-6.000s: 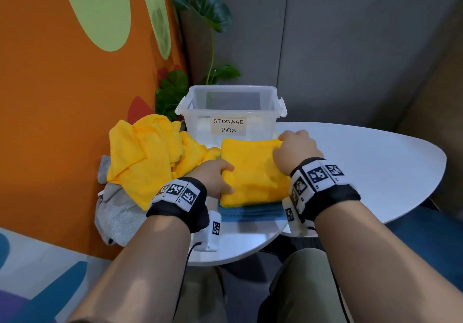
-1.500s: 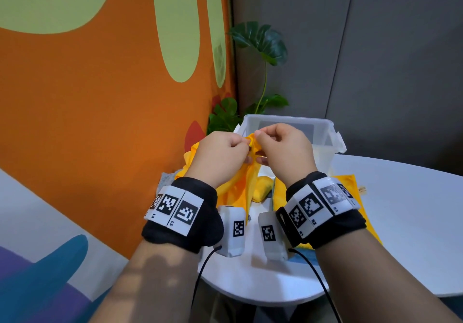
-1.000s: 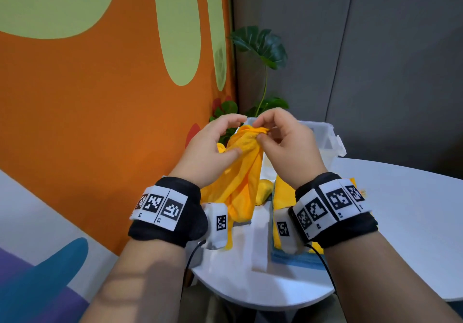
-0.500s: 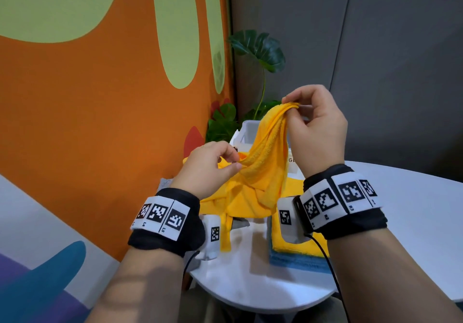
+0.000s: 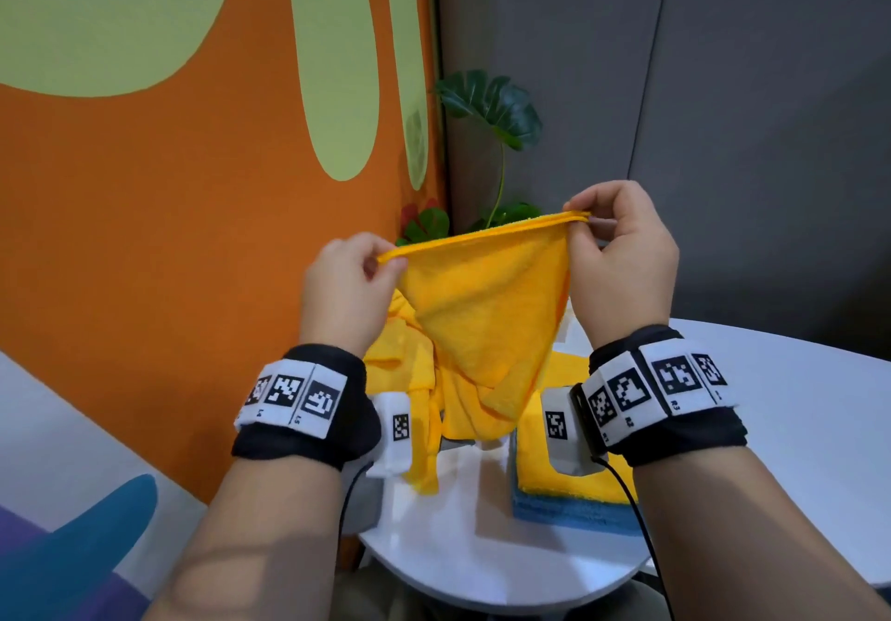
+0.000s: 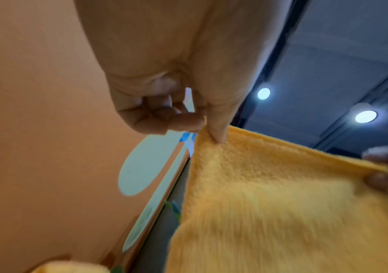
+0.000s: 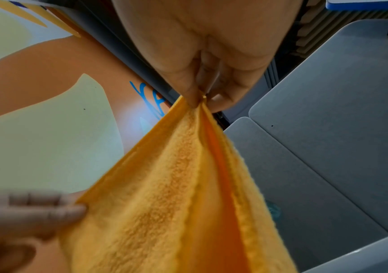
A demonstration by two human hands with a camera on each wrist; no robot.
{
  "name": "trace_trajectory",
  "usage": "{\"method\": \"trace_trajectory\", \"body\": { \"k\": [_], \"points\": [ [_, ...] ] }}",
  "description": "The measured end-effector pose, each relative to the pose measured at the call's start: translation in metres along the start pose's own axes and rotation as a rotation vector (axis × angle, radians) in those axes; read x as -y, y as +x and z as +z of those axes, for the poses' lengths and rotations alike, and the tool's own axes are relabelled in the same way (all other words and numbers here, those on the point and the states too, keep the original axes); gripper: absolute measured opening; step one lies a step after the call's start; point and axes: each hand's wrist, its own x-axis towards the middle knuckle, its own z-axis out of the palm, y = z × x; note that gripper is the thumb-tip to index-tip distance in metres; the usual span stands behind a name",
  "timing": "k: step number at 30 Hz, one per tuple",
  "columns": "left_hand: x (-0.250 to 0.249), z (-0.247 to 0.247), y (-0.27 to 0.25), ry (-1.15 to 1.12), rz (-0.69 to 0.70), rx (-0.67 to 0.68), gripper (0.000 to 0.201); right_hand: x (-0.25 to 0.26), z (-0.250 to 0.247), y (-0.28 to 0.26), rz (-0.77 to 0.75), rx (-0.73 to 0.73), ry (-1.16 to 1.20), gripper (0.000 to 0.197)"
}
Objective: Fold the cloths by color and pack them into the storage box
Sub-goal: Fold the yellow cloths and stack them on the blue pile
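Since half a second ago both hands spread apart, left hand and right hand each pinch-grip a top corner of fluffy yellow microfibre cloth, stretched above round white table, folded yellow-on-blue stack under it.

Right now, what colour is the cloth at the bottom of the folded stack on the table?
Blue, under the folded yellow cloth; the head view shows it best.
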Motion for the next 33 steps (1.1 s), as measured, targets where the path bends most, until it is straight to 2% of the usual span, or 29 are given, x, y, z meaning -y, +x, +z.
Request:
{"method": "trace_trajectory", "body": {
  "k": [2, 5, 7, 12, 14, 18, 20, 21, 23, 25, 27, 28, 30, 32, 33],
  "points": [
    [-0.013, -0.013, 0.012, -0.032, 0.018, -0.101, 0.008, 0.0, 0.001, -0.001, 0.018, -0.019, -0.025, 0.02],
    [-0.037, -0.027, 0.027, -0.302, 0.074, -0.167, 0.025, 0.004, 0.004, 0.0, 0.01, -0.085, 0.013, 0.02],
    [-0.051, -0.035, 0.032, -0.436, 0.114, -0.197, 0.028, 0.008, 0.004, 0.002, -0.036, -0.13, 0.032, 0.021],
    [-0.07, -0.048, 0.034, -0.348, 0.247, -0.317, 0.022, 0.014, 0.0, 0.012, -0.179, -0.234, 0.022, 0.029],
    [-0.073, -0.05, 0.032, -0.38, 0.279, -0.338, 0.021, 0.016, 0.001, 0.015, -0.215, -0.261, 0.051, 0.028],
    [-0.073, -0.052, 0.024, -0.356, 0.263, -0.361, 0.016, 0.018, 0.002, 0.015, -0.282, -0.202, 0.072, 0.029],
    [-0.07, -0.051, 0.022, -0.263, 0.156, -0.307, 0.009, 0.018, 0.004, 0.012, -0.284, -0.122, 0.069, 0.03],
    [-0.067, -0.05, 0.021, -0.171, 0.083, -0.245, 0.011, 0.018, 0.005, 0.01, -0.282, -0.081, 0.066, 0.029],
    [-0.062, -0.046, 0.016, 0.064, -0.047, -0.067, 0.034, 0.018, 0.008, 0.005, -0.288, 0.012, 0.054, 0.026],
    [-0.063, -0.046, 0.008, 0.198, -0.021, 0.091, 0.057, 0.016, 0.013, 0.0, -0.293, 0.136, 0.056, 0.025],
    [-0.063, -0.042, 0.003, 0.223, 0.12, 0.207, 0.067, 0.015, 0.019, -0.006, -0.294, 0.244, 0.088, 0.024],
    [-0.063, -0.039, 0.002, 0.182, 0.169, 0.266, 0.066, 0.015, 0.022, -0.008, -0.285, 0.283, 0.116, 0.024],
    [-0.061, -0.035, 0.002, 0.065, 0.173, 0.322, 0.041, 0.018, 0.025, -0.012, -0.243, 0.34, 0.175, 0.024],
    [-0.058, -0.031, 0.001, 0.035, 0.168, 0.299, 0.011, 0.02, 0.027, -0.015, -0.169, 0.375, 0.188, 0.023],
    [-0.055, -0.029, 0.001, 0.037, 0.176, 0.277, 0.005, 0.02, 0.027, -0.016, -0.129, 0.385, 0.177, 0.023]
  ]
}}
